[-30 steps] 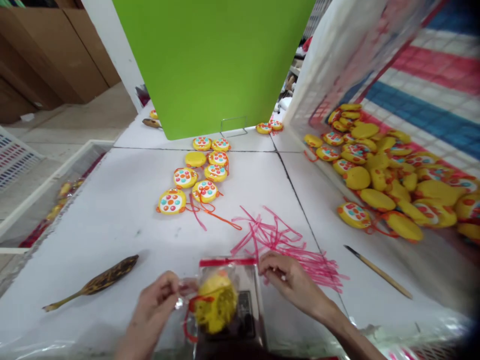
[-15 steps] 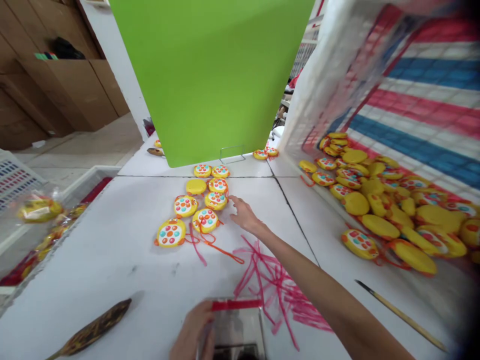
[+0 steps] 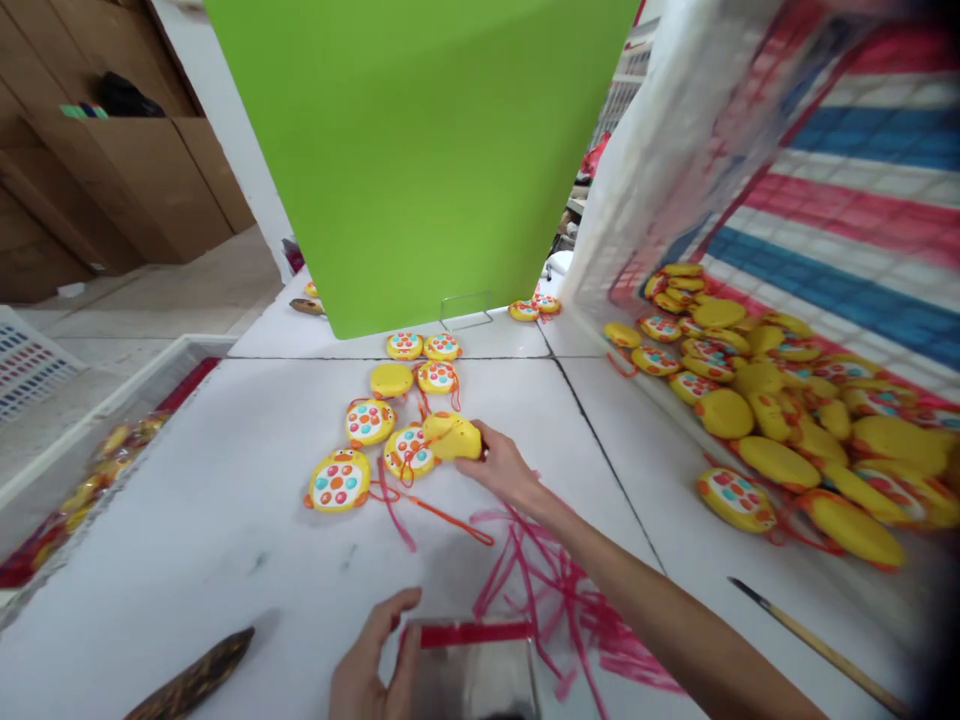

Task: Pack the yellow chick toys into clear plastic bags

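Note:
My right hand (image 3: 506, 472) grips a yellow duck-shaped toy purse (image 3: 451, 437), its plain back facing up, just above a group of similar toys on the white table. Those toys, such as one with coloured dots (image 3: 337, 481), have orange cords tangled among them. Low in the view, my left hand (image 3: 371, 660) is at the left edge of a clear plastic bag (image 3: 472, 685) with a red sealing strip (image 3: 469, 634). Whether its fingers grip the bag is hidden. Loose pink strings (image 3: 559, 600) lie between the two hands.
A heap of yellow toys (image 3: 757, 430) lies against a white mesh basket wall (image 3: 675, 170) on the right. A thin wooden-handled brush (image 3: 817, 645) and a dark leaf-shaped tool (image 3: 195, 682) rest on the table. A green board (image 3: 420, 150) stands behind, beside a crate of bagged toys (image 3: 97, 470).
My right hand has closed on a toy from the group and lifted it. The left hand and bag sit lower in the view.

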Motion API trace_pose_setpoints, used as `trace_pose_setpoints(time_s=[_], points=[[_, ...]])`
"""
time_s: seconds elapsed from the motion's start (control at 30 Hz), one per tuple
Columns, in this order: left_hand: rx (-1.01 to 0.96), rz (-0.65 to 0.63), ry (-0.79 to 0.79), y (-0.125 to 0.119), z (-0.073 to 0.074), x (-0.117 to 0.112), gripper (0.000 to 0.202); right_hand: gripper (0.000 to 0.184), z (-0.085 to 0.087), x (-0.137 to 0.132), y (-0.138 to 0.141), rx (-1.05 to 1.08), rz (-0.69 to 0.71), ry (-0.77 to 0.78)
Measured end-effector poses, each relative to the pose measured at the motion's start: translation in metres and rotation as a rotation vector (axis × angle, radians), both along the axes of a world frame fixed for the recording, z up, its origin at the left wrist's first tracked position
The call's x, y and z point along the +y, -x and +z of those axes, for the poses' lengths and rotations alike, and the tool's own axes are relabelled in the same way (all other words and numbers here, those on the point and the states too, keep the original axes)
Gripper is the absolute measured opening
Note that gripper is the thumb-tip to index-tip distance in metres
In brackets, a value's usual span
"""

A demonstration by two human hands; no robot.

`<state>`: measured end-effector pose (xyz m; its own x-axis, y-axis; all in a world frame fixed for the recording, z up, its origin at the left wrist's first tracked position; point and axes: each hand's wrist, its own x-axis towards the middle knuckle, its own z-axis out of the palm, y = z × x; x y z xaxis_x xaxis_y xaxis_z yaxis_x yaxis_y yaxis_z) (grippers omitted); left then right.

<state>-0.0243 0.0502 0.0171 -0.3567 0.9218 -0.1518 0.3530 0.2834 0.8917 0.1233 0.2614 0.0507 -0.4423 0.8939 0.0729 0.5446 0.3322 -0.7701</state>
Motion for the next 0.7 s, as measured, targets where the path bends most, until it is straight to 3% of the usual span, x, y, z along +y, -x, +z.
trace_pose_setpoints(time_s=[0.1, 0.23, 0.4, 0.57, 0.7], points=[[-0.01, 0.014, 0.059, -0.001, 0.012, 0.013, 0.043, 0.028, 0.017, -0.038, -0.025, -0.004, 0.006, 0.065], [0.004, -0.028, -0.114, -0.013, 0.028, 0.032, 0.065, 0.021, 0.03, -0.081, -0.042, 0.008, 0.043, 0.035], [-0.058, -0.288, -0.144, -0.023, 0.039, 0.039, 0.032, 0.031, 0.029, -0.121, -0.047, 0.173, 0.122, 0.02], [-0.131, -0.263, -0.091, -0.022, 0.037, 0.023, 0.028, 0.038, 0.016, -0.146, -0.047, 0.305, 0.057, 0.051], [-0.34, -0.189, -0.04, -0.024, 0.033, 0.013, 0.032, 0.041, 0.011, -0.155, -0.045, 0.348, 0.001, 0.037]])
